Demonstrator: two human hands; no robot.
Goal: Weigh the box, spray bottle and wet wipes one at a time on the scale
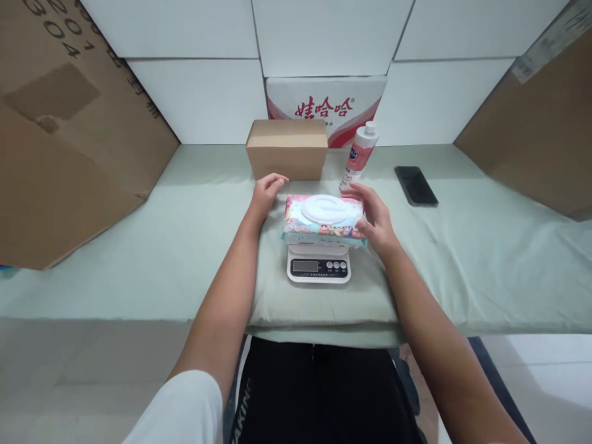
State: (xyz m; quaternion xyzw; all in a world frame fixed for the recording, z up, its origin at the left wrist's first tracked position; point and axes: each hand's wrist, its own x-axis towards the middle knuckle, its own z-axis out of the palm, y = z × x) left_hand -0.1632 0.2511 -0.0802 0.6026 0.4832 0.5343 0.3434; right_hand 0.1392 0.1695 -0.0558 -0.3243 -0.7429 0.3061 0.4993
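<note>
A pack of wet wipes (303, 228) with a white oval lid lies flat on a small white kitchen scale (319, 277). The scale's display and buttons face me; its top is mostly hidden under the pack. My right hand (375, 219) is curved round the pack's right end, thumb at the front and fingers behind. Left of the pack, my left hand (267, 194) is held apart from it, fingers loosely extended and empty. That hand is nearest to a plain brown cardboard box (287, 157), just in front of its lower left part.
A pink-labelled bottle (359, 154) with a white cap stands behind my right hand. Farther right lies a black phone (415, 185). Large cartons (83, 148) flank the pale green cloth (198, 246), and a white printed box (326, 92) stands at the back.
</note>
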